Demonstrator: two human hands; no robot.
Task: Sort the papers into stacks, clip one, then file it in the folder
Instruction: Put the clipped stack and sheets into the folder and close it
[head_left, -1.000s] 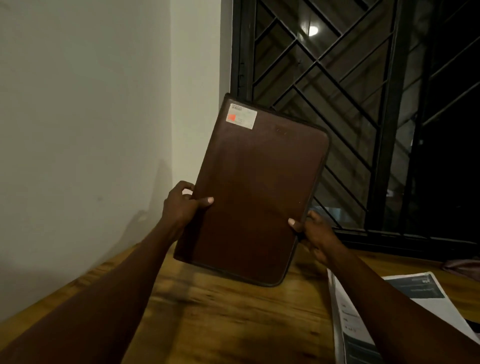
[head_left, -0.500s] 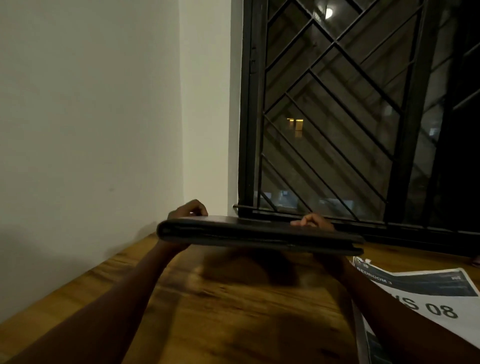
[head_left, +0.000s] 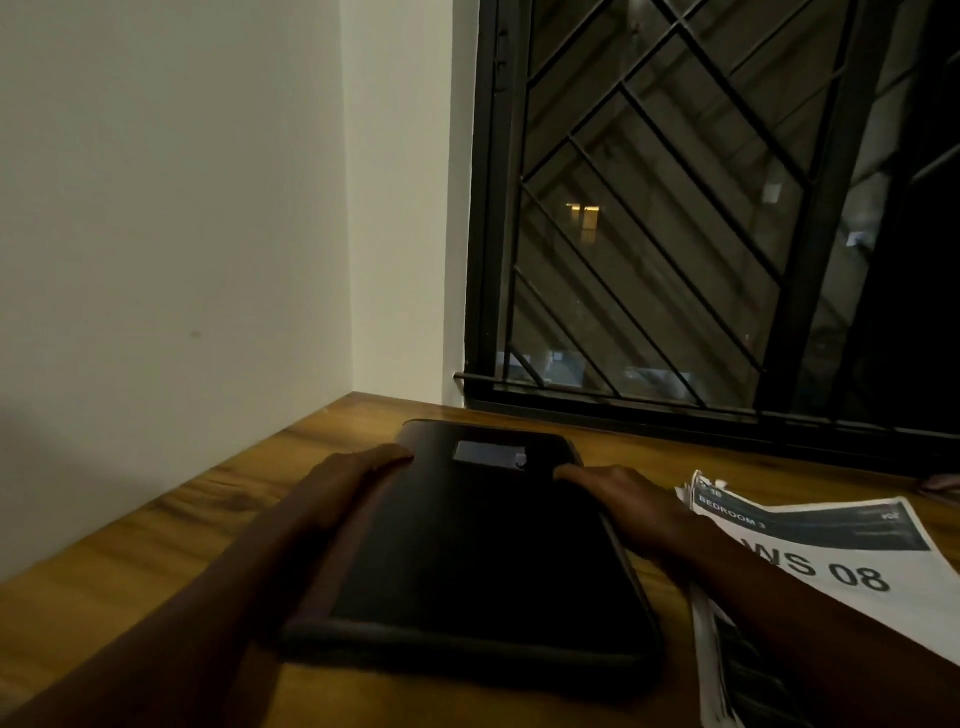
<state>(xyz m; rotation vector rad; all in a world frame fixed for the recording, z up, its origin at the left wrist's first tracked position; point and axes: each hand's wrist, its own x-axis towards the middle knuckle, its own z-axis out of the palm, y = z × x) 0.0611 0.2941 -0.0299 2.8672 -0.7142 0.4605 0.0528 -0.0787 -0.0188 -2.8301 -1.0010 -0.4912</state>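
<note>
1. Dark brown leather-look folder (head_left: 467, 545) lies flat and closed on the wooden bench (head_left: 182, 561), its long sides running away from the person and its far end near the window sill.
2. A pale rectangular label (head_left: 488, 454) sits on the folder's top face near the far end, between the two sets of fingertips.
3. The left hand (head_left: 353, 473) rests on the folder's left long edge, towards the far corner. Its fingers are straight and pressed together, pointing along the cover, and they grip nothing.
4. The right hand (head_left: 618, 493) rests on the opposite long edge, at about the same distance along. Its fingers are also stretched out and laid close together. I cannot tell whether the thumb tucks under the rim.
5. The folder thus lies directly between both hands, touching each, with both forearms running alongside it.
6. A stack of papers (head_left: 831, 561) lies on the bench just beside the folder's right edge, partly under the right forearm. Its top sheet reads "BEDROOM 3" and "WS 08".
7. Behind the bench stand a plain pale wall (head_left: 156, 208) and a dark window with a black metal grille (head_left: 675, 234).
</note>
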